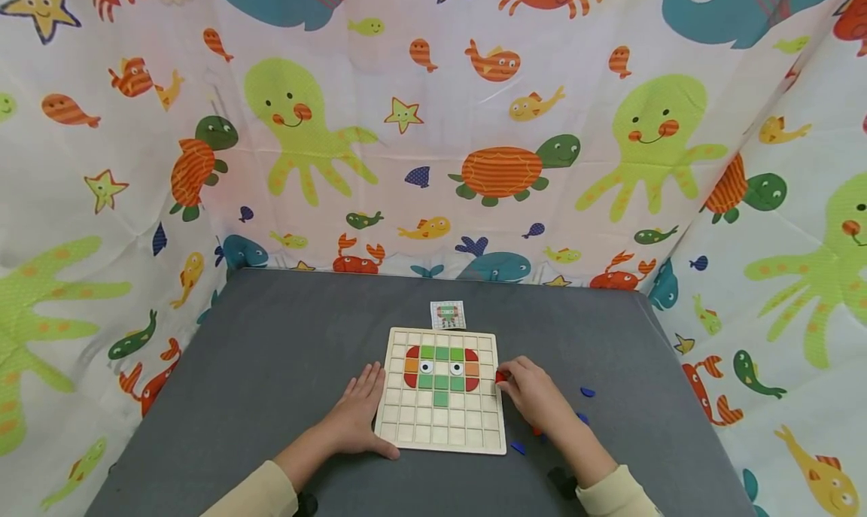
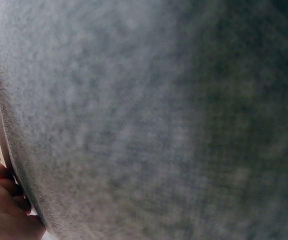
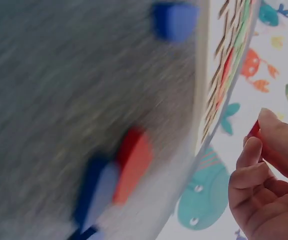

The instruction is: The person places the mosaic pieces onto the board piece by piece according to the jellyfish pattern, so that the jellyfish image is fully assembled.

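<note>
A square wooden grid board [image 1: 420, 433] lies on the grey table, its cells partly filled with green, orange and red tiles and two eye tiles [image 1: 426, 367] that form a face. My left hand [image 1: 355, 415] rests along the board's left edge, fingers straight and thumb at the lower corner. At the right edge my right hand [image 1: 535, 393] pinches a small red tile [image 1: 500, 377] between thumb and fingertips. In the right wrist view that red tile [image 3: 254, 130] shows only as a sliver, mostly covered by the fingers.
A small picture card [image 1: 448, 315] with a similar face lies behind the board. Blue pieces [image 1: 587, 392] and a red piece [image 3: 134, 165] are scattered on the table [image 1: 305, 321] right of the board, some partly under the right forearm. A sea-animal curtain [image 1: 406, 156] hangs around the table.
</note>
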The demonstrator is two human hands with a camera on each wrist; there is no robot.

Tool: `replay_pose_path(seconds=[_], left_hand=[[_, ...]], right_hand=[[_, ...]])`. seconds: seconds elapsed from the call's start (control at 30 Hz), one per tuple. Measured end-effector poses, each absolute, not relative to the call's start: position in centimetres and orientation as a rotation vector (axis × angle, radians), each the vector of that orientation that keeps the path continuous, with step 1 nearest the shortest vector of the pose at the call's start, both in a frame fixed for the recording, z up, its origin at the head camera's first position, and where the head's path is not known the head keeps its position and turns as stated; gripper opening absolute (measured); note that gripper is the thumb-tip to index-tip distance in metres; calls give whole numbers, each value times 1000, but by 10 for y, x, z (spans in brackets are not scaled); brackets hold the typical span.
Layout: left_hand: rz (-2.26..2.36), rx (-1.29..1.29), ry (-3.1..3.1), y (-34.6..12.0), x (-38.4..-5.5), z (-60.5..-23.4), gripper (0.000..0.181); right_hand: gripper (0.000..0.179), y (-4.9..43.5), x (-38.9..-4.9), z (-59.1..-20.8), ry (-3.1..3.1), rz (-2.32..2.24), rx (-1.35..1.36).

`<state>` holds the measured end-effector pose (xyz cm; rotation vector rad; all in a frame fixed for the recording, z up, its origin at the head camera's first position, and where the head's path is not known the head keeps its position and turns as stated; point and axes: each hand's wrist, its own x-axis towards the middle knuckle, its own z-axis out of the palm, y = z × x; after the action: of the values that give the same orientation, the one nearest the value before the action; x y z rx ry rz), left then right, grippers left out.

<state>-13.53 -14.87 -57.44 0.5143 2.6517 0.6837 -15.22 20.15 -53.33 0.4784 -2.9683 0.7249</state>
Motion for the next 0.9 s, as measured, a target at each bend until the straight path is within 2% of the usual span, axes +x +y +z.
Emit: replay_pose_path(seconds=[0.43,0.9], left_hand=[[671,519,2663,-150,-135,-578,147],[674,526,2674,-150,-135,-576,146]], right_hand=[[18,148,-145,-536,-2982,731,703],[13,127,-151,-552,-3016,685,664]])
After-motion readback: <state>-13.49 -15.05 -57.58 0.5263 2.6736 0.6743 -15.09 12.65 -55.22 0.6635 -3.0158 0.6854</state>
